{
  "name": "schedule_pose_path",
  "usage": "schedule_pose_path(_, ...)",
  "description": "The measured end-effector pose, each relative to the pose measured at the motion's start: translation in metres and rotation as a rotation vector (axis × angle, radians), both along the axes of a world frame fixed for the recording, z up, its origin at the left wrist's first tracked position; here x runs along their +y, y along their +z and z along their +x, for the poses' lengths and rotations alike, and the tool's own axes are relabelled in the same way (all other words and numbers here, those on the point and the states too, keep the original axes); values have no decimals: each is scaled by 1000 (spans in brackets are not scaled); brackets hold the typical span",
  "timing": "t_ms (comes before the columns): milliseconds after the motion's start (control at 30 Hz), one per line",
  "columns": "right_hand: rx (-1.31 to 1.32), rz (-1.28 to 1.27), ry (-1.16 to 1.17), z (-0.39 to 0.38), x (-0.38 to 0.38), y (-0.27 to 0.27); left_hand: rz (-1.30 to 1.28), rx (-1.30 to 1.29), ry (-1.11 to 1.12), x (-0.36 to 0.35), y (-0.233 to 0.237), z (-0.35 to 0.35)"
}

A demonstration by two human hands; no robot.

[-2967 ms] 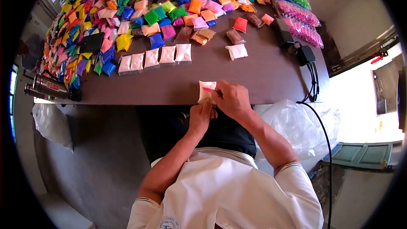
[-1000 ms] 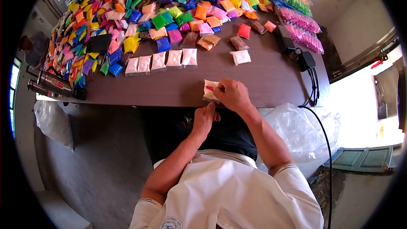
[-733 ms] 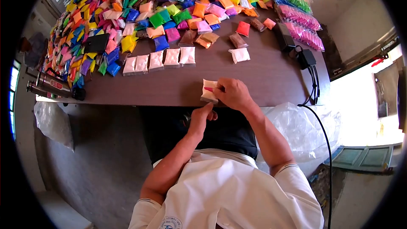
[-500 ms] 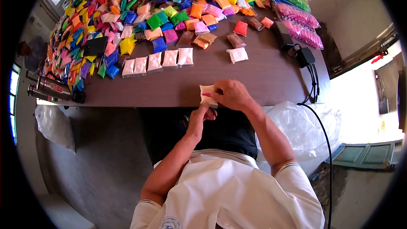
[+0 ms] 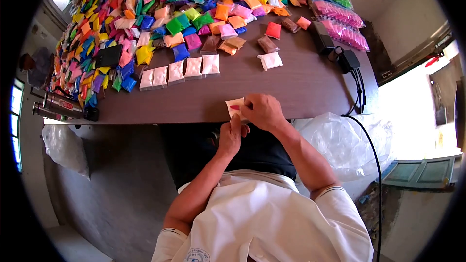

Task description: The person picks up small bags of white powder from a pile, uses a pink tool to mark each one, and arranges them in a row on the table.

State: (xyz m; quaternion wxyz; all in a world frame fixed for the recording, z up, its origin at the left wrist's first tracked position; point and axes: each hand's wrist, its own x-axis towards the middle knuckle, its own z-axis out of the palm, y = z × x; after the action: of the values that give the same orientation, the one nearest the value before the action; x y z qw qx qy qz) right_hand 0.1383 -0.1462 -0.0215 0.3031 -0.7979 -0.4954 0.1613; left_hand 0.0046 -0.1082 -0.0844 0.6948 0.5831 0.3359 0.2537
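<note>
**Pale packet held between both hands at the tabletop's near edge**

The person is holding a pale packet point(image 5: 236, 106) just over the near edge of the brown tabletop point(image 5: 291, 87), and both hands are meeting on it. The right hand point(image 5: 262, 112) is lying to the packet's right. It is pinching the packet's right side between thumb and curled fingers, so part of the packet is hiding under the knuckles. The left hand point(image 5: 230, 136) is sitting below the tabletop's edge and pointing upward, its fingers bunched together and their tips touching the packet's lower edge (whether they are actually gripping it cannot be told from this view). A small pink mark point(image 5: 234, 107) is showing on the packet's face beside the right thumb; what it is cannot be made out.

Farther back on the tabletop, well apart from the hands, a row of five pale packets point(image 5: 179, 72) is lying side by side. A single white packet point(image 5: 270, 60) is lying to the right of that row. Behind these, a heap of coloured packets point(image 5: 160, 9) is covering the far part of the tabletop.

On the right side a black adapter point(image 5: 348, 61) is sitting near the edge. Its cable point(image 5: 371, 165) is hanging down past a clear plastic bag point(image 5: 340, 145), which is lying beside the person's right arm. At the left end, two dark cylinders point(image 5: 60, 106) are lying near the corner.
</note>
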Motion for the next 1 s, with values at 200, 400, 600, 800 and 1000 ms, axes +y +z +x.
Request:
schedule_pose_path(200, -5, 19, -49, -2, 3, 5, -12, 25, -20, 2, 7, 1)
schedule_pose_path(400, -1, 38, -103, -2, 8, -4, -1, 32, -18, 2, 8, 1)
schedule_pose_path(600, -11, 24, -137, 2, 10, -3, -15, 20, -31, 3, 6, -1)
schedule_pose_path(800, 259, 129, -37, 16, -8, 5, -57, -41, 6, 1, 3, -1)
schedule_pose_path(1000, -64, 21, 45, -3, -14, 3, -28, -80, 29, -3, 3, 4)
